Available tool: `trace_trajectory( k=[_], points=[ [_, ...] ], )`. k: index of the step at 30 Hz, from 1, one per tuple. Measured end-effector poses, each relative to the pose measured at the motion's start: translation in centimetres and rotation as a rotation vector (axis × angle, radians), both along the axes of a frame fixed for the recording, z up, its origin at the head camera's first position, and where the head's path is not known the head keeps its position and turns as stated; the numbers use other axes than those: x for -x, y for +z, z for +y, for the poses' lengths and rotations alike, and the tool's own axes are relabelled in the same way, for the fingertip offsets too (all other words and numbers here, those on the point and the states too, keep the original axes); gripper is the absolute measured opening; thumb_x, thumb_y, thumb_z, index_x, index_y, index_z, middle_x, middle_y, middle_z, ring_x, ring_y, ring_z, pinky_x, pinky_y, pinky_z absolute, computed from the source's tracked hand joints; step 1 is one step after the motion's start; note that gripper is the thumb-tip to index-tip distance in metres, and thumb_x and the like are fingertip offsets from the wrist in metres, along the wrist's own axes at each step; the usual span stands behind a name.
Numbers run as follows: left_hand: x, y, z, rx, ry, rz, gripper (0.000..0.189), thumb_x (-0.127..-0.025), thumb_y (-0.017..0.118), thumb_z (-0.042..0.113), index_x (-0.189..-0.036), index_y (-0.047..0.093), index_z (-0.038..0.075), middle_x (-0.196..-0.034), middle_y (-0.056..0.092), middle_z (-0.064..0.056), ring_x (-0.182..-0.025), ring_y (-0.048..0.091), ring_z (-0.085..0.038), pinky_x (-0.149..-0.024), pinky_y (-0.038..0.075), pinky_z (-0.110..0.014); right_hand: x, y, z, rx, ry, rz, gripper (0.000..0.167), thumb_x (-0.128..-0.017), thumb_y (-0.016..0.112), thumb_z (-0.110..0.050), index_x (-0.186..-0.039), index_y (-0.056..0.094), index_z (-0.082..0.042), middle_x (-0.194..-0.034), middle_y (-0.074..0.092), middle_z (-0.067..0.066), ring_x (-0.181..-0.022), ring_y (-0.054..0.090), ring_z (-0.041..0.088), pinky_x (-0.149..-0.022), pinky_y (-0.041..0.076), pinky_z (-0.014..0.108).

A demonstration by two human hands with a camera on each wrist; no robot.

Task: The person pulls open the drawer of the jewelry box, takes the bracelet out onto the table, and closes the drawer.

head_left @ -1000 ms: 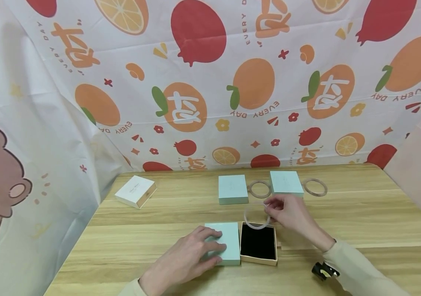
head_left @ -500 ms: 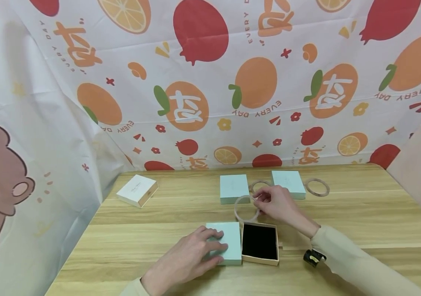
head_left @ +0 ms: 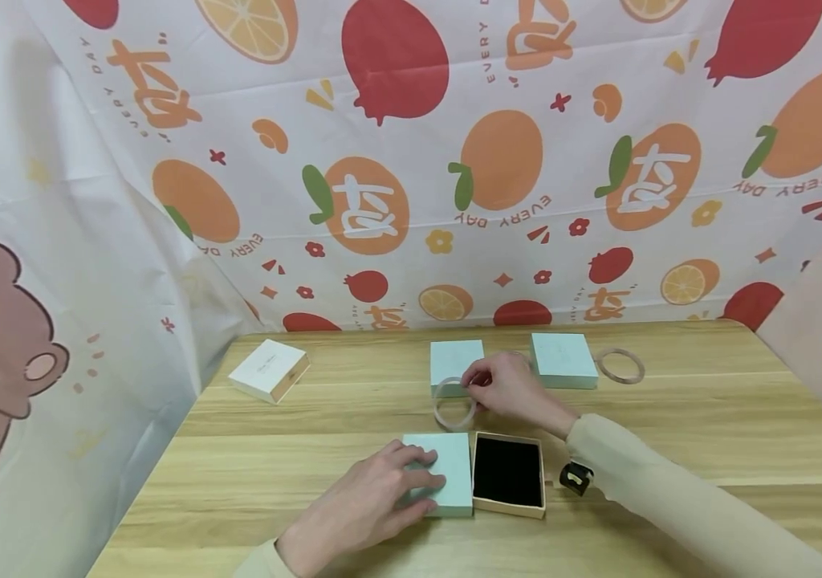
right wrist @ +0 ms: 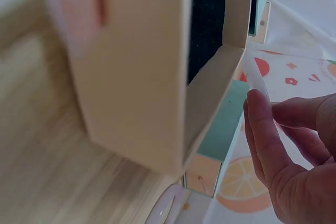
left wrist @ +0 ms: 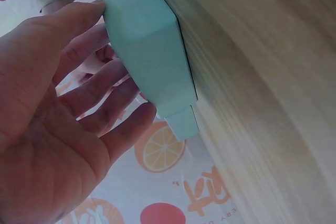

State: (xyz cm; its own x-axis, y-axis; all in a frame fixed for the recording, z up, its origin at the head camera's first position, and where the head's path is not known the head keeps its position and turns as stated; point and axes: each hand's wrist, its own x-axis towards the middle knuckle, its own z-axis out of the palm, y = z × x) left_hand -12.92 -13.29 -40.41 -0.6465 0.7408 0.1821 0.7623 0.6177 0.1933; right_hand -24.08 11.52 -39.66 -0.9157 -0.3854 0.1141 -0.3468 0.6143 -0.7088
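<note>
On the tabletop (head_left: 324, 425), seen from the head view, an open box (head_left: 508, 509) shows a black lining (head_left: 508, 472) and a tan rim. A closed mint box (head_left: 454, 482) lies just beside it on the left, their edges nearly or actually touching. Beyond the open box, slightly to its left, is a rear mint box (head_left: 457, 353); beyond it to the right is another mint box (head_left: 564, 357), with a loose ring (head_left: 640, 369) lying flat farther right. A white box (head_left: 269, 369) sits well apart, far to the open box's left and behind it. Behind everything hangs a fruit-printed cloth (head_left: 382, 120).

The left hand (head_left: 364, 494), left of the open box, has its fingers spread and extended, resting on the closed mint box. The right hand (head_left: 512, 392), above and beyond the open box, pinches a pale ring (head_left: 436, 408) between thumb and fingertips. That ring is beyond the open box and left of it, overlapping the rear mint box's front edge from this angle; whether it touches anything besides the hand cannot be told. The right hand blocks most of the view between the two far mint boxes.
</note>
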Motion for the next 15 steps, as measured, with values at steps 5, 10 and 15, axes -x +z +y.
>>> trace_trajectory(
  k=[5,10,15],
  points=[
    [0.1,0.0,0.0,-0.008,-0.004,0.022,0.024,-0.097,0.070,0.031,-0.118,0.077,0.022,-0.128,0.070,-0.001,-0.116,0.064,-0.017,-0.094,0.057,-0.033,0.5,0.0,-1.0,-0.029,0.073,0.016,0.012,-0.092,0.068,-0.003,-0.095,0.080,-0.005,-0.081,0.076,0.006,-0.057,0.065,0.007,-0.054,0.054,0.021],
    [0.0,0.0,0.0,-0.006,-0.001,0.009,0.024,-0.098,0.069,0.031,-0.119,0.077,0.022,-0.128,0.070,-0.001,-0.117,0.064,-0.017,-0.095,0.057,-0.034,0.9,0.1,-2.0,-0.047,0.107,-0.028,0.014,-0.093,0.067,-0.002,-0.098,0.080,-0.002,-0.087,0.078,0.011,-0.062,0.071,0.017,-0.054,0.054,0.021],
    [-0.1,-0.1,0.0,-0.008,-0.005,0.008,0.024,-0.098,0.069,0.031,-0.119,0.077,0.022,-0.128,0.070,-0.001,-0.115,0.063,-0.017,-0.094,0.057,-0.032,1.1,0.5,-3.1,-0.072,0.104,-0.056,0.013,-0.092,0.069,-0.003,-0.099,0.080,-0.003,-0.091,0.078,0.009,-0.064,0.072,0.018,-0.054,0.055,0.022]
  ],
)
